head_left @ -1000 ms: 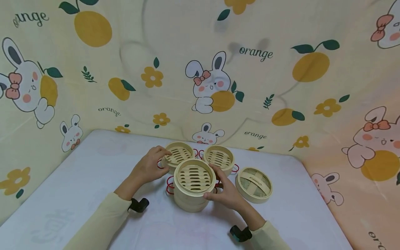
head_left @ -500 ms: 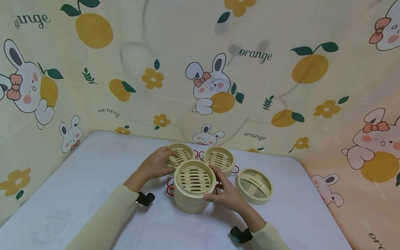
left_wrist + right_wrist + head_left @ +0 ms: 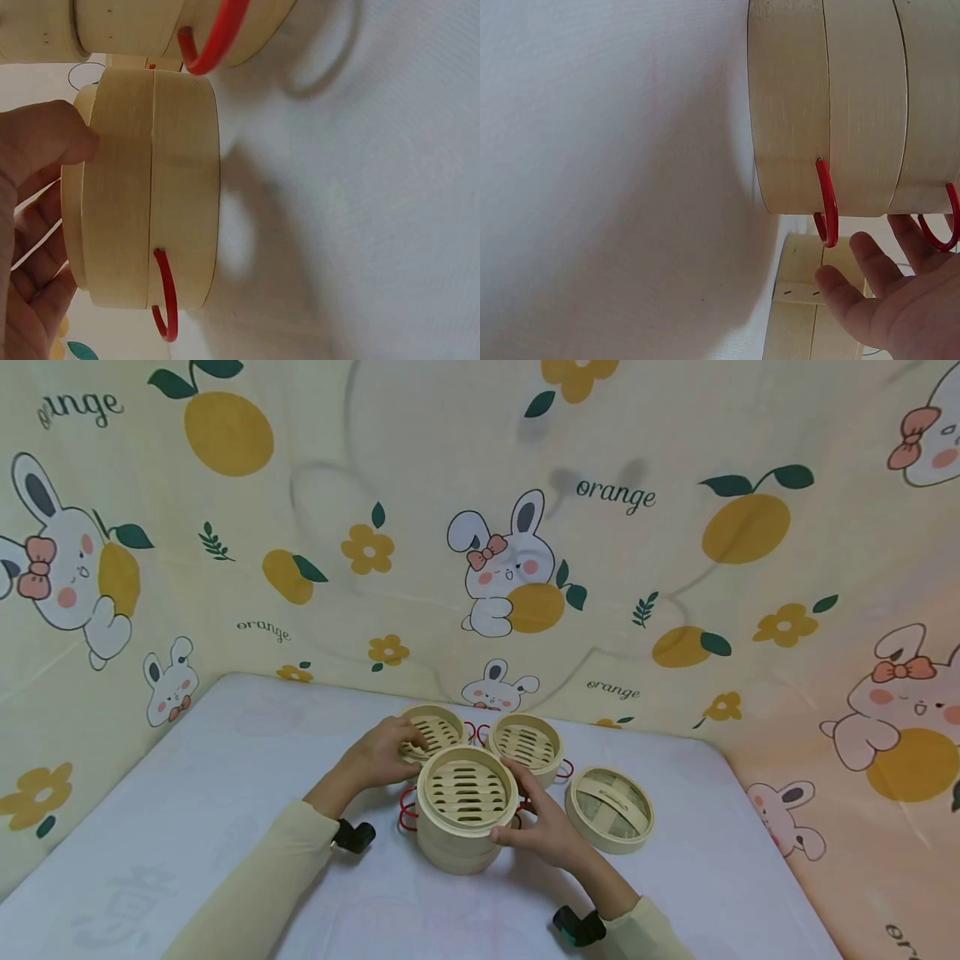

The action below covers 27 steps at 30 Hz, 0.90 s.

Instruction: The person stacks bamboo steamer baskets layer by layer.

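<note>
- In the head view our left hand (image 3: 378, 754) reaches up from the lower left of the frame, forearm slanting toward the centre, and grips the rear left steamer basket (image 3: 433, 732): the fingers lie over its near rim and onto the slats.
- The left wrist view confirms the grasp: the thumb presses the outer wall of that basket (image 3: 142, 187) at the left of the frame while the fingers curl inside its open mouth.
- Our right hand (image 3: 542, 827) comes in from the lower right and rests against the right side of the stacked steamer (image 3: 465, 804) at the frame's centre, fingers fairly straight along the wall, thumb at the near side.
- In the right wrist view the right hand's fingers (image 3: 877, 289) spread loosely at the lower right, not wrapped round anything.
- The stacked steamer stands upright on the white tabletop (image 3: 225, 777), its round axis vertical and slatted floor facing up; the rear left steamer basket sits likewise, just behind it to the upper left.
- Only the wrist views show the red wire handles (image 3: 826, 199) hanging from the walls and the seams between tiers.
- Only the head view shows the rear right basket (image 3: 527, 743) and the lid (image 3: 609, 806) lying to the right.
</note>
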Motion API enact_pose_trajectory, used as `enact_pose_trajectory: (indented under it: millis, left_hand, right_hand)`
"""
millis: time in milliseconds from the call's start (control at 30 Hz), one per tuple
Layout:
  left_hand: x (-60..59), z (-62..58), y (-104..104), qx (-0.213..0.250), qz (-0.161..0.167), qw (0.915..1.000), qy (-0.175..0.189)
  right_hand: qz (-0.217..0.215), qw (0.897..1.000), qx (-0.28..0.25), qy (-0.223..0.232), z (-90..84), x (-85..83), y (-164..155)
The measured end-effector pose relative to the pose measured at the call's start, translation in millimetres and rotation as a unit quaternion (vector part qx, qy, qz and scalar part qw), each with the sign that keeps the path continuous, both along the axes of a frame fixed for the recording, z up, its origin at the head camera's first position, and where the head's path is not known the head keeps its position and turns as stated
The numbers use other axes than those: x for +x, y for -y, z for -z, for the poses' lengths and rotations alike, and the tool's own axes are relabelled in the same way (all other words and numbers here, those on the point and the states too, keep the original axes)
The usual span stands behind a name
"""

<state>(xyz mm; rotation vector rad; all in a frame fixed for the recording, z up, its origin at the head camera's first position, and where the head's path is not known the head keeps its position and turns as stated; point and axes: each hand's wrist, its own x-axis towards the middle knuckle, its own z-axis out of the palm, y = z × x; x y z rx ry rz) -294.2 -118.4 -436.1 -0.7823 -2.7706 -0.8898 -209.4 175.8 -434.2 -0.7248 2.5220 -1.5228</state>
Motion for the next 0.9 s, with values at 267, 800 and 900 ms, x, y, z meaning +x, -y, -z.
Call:
enact_pose_trajectory:
  millis: [267,800,900]
  left_hand:
    - [-0.1,3.5,-1.2,-0.013,0.005,0.9999,-0.006]
    - [1.1,7.7,-0.7,-0.006,0.021,0.9991,-0.036]
    - [1.9,8.1,-0.7,-0.008,0.021,0.9987,-0.046]
  right_hand:
    - [0.002,1.000,-0.005,0.011,-0.7,1.9,1.5]
    - [0.027,0.999,-0.004,0.017,-1.8,5.8,3.4]
    - [0.030,0.999,0.000,0.016,-1.7,5.7,3.6]
